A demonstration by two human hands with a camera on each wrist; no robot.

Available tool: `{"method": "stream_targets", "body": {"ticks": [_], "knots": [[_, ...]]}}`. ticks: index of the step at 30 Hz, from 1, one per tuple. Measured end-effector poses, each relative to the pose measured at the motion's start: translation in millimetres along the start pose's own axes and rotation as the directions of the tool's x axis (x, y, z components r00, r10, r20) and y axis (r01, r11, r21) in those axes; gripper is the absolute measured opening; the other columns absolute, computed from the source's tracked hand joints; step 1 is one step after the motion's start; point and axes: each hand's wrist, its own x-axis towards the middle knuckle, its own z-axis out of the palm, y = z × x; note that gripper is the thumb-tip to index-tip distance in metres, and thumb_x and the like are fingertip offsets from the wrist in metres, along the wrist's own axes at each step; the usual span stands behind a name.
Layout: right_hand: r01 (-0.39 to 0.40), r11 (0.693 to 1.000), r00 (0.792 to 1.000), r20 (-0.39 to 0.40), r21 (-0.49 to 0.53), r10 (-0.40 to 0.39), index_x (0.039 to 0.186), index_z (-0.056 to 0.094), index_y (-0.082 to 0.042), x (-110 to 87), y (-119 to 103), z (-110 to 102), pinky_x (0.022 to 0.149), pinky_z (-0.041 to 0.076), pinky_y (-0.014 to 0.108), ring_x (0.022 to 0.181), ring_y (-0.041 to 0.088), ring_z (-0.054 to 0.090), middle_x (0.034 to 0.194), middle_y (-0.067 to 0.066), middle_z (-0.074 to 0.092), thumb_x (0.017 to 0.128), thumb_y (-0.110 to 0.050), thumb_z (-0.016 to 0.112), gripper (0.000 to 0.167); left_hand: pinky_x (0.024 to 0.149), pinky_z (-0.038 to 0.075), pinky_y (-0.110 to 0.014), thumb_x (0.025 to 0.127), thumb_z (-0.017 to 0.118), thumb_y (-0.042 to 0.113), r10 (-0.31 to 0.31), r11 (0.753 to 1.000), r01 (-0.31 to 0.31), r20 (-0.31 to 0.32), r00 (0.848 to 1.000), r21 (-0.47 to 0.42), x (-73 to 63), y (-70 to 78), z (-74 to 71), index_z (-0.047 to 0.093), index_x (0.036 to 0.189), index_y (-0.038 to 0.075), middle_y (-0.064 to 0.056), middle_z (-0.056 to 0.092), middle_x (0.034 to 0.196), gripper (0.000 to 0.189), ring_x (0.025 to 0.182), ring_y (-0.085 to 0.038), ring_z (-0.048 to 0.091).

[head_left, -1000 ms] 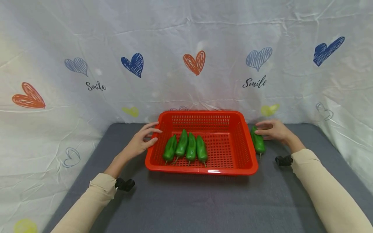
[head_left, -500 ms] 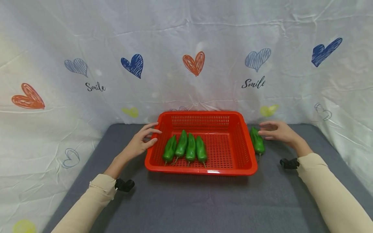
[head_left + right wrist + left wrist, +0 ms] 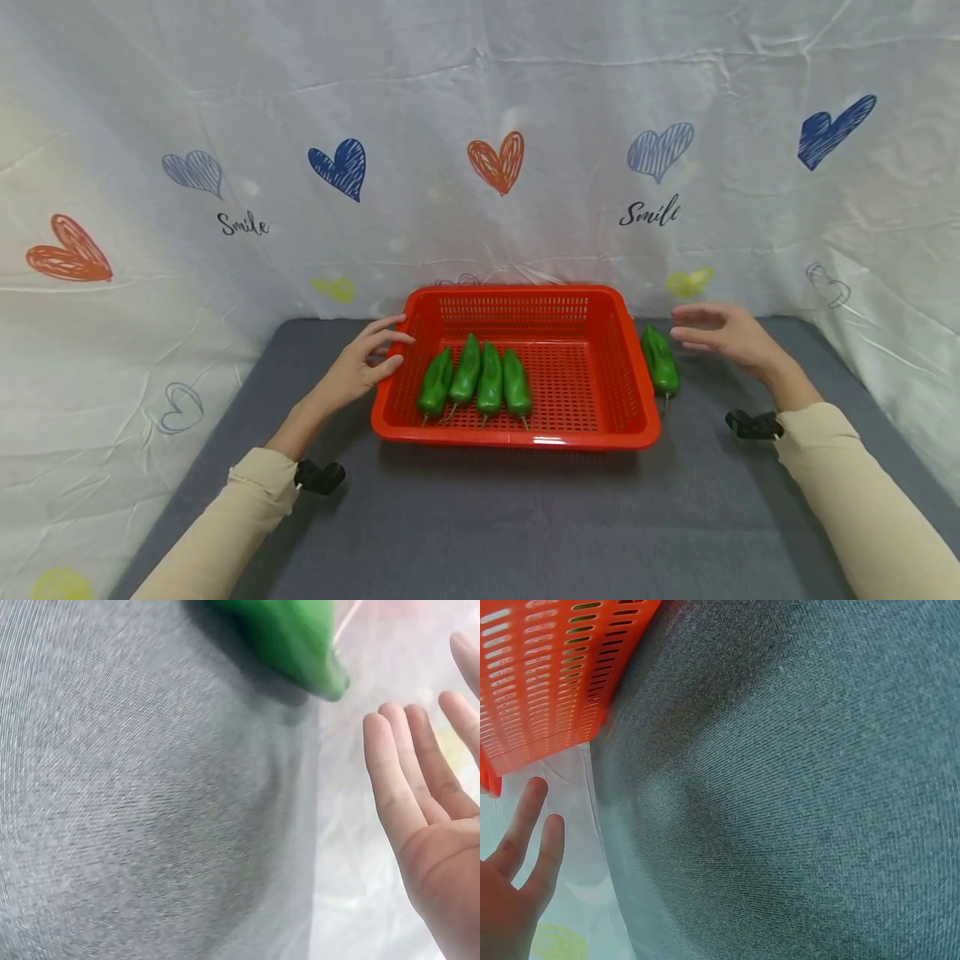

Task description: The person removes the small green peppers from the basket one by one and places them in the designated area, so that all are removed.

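Observation:
A red plastic basket (image 3: 555, 440) with slotted walls stands on the grey cloth. Several green peppers (image 3: 490, 381) lie side by side in its left half, stems toward the near side. Another green pepper (image 3: 659, 360) lies on the cloth just outside the basket's right wall. My left hand (image 3: 365, 354) is at the basket's left rim, fingers spread and overlapping it in the head view. My right hand (image 3: 723, 335) hovers right of the outer pepper, apart from it, holding nothing. In the right wrist view its fingers (image 3: 394, 776) are straight and the pepper's tip (image 3: 330, 679) is beyond them.
A white curtain (image 3: 420, 75) printed with hearts hangs behind the table's far edge. Grey cloth (image 3: 510, 525) covers the table in front of the basket. A black wrist camera (image 3: 320, 477) sits at the left wrist, another black wrist camera (image 3: 753, 424) at the right.
My right hand has let go of the pepper outside the basket and drawn away to the right. That pepper stays beside the basket. My left hand keeps its place at the rim.

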Motion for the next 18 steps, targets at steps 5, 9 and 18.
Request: {"method": "stream_targets", "body": {"ticks": [5, 9, 18], "knots": [[0.018, 0.999, 0.998, -0.054, 0.051, -0.015, 0.139, 0.053, 0.010, -1.9, -11.4, 0.6, 0.085, 0.055, 0.038, 0.104, 0.014, 0.067, 0.135, 0.025, 0.057, 0.096, -0.021, 0.074, 0.057, 0.087, 0.052, -0.057, 0.097, 0.066, -0.002, 0.000, 1.000, 0.000, 0.001, 1.000, -0.005, -0.1, 0.8, -0.5, 0.066, 0.128, 0.003, -0.016, 0.037, 0.156, 0.031, 0.124, -0.038, 0.051], [0.049, 0.995, 0.994, -0.098, 0.084, -0.040, 0.133, 0.059, 0.009, -2.3, -27.3, 4.4, 0.081, 0.057, 0.035, 0.102, 0.017, 0.068, 0.124, 0.014, 0.065, 0.094, -0.022, 0.077, 0.052, 0.086, 0.052, -0.057, 0.098, 0.066, -0.001, 0.000, 1.000, 0.000, -0.001, 1.000, -0.016, -0.2, 0.6, -0.6, 0.067, 0.128, 0.002, -0.016, 0.037, 0.156, 0.030, 0.123, -0.038, 0.052], [0.140, 0.978, 0.986, -0.114, 0.154, -0.123, 0.126, 0.065, 0.006, -4.6, -68.7, 15.0, 0.080, 0.056, 0.034, 0.102, 0.021, 0.068, 0.123, 0.019, 0.063, 0.095, -0.019, 0.076, 0.042, 0.084, 0.053, -0.054, 0.098, 0.065, -0.001, 0.003, 1.000, -0.003, 0.001, 1.000, -0.011, -0.4, -1.6, -0.1, 0.067, 0.128, 0.003, -0.016, 0.037, 0.156, 0.030, 0.121, -0.037, 0.054]]}}
